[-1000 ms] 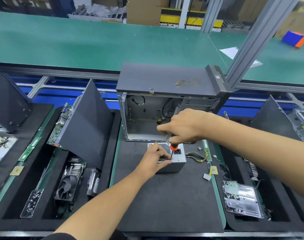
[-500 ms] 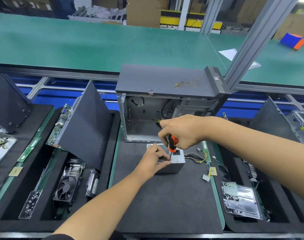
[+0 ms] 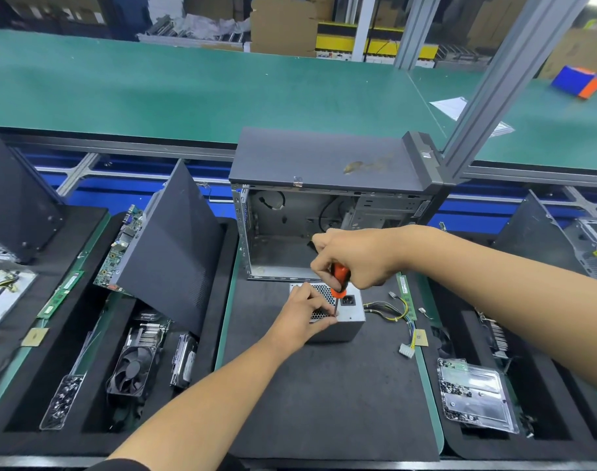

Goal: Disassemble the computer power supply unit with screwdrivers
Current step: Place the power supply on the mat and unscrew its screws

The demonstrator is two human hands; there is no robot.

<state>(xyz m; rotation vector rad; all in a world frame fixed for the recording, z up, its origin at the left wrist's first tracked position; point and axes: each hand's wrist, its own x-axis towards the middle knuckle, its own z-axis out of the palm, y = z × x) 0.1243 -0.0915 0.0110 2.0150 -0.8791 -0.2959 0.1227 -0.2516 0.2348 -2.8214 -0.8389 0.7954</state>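
Observation:
A small grey power supply unit (image 3: pixel 351 316) stands on the black foam mat (image 3: pixel 324 396), its vented face with a black socket turned up. My right hand (image 3: pixel 355 258) grips an orange-handled screwdriver (image 3: pixel 339 282) held upright, its tip down at the unit's top face near the front edge. My left hand (image 3: pixel 304 316) rests over the unit's left part, fingers curled around its top edge beside the screwdriver tip. A bundle of yellow and black cables (image 3: pixel 397 309) runs out of the unit to the right and ends in a white plug (image 3: pixel 406 350).
An open, empty computer case (image 3: pixel 324 198) stands just behind the unit. A leaning dark side panel (image 3: pixel 174 246), a fan (image 3: pixel 134 368) and a circuit board (image 3: pixel 120 246) fill the left tray. Clear boxes of screws (image 3: pixel 474 396) lie at the right. A memory stick (image 3: pixel 404 290) lies beside the cables.
My right hand has lifted slightly and shifted its grip, so more of the orange handle shows below the fingers. The left hand and the unit have stayed in place.

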